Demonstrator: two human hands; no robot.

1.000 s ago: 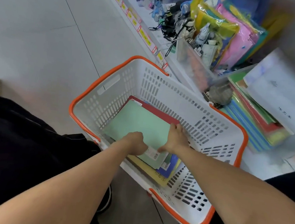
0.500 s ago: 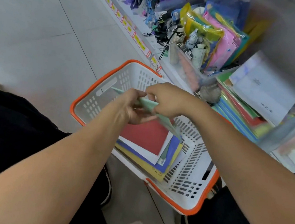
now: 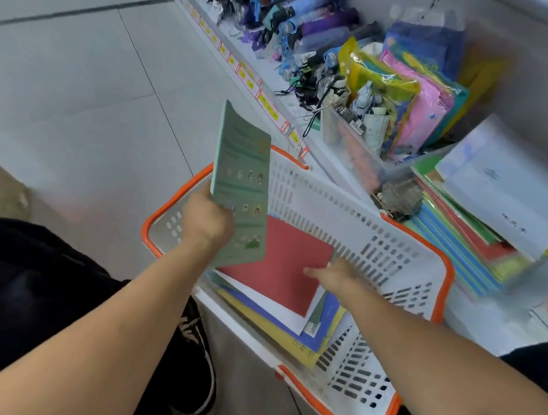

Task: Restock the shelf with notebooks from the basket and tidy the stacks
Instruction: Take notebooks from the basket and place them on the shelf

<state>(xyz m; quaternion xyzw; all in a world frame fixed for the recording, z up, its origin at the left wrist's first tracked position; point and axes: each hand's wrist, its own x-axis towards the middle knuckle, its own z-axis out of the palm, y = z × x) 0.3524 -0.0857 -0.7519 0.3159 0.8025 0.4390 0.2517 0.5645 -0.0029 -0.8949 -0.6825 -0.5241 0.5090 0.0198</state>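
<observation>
View from my head camera, looking down. My left hand (image 3: 208,221) is gripping the green notebook (image 3: 241,187) at its lower left edge, fingers curled round the near corner, and is holding it upright above the left part of the white basket (image 3: 398,253) with the orange rim. The notebook's long axis is running nearly vertical, leaning slightly left at the top; its printed cover is facing right, toward the shelf (image 3: 346,168).

My right hand (image 3: 334,277) is reaching into the basket onto the far right corner of the red notebook (image 3: 280,259). The fingertips are hidden behind the hand, so I cannot tell whether they are pinching the cover or only resting on it. The red notebook is lying flat on top of the remaining pile (image 3: 302,331) of white, blue and yellow covers, its long axis running from the basket's far left toward the near right.

I am judging these notebooks to be light, thin and flexible: the green one is bowing a little along its top edge. A pinch at one corner is likely to let it droop, so taking hold along the spine or a long edge looks safer. The smooth covers may slide over one another when lifted.

On the shelf, a colourful stack (image 3: 462,237) is lying just beyond the basket's right end, with a white booklet (image 3: 509,188) tilted on top.
</observation>
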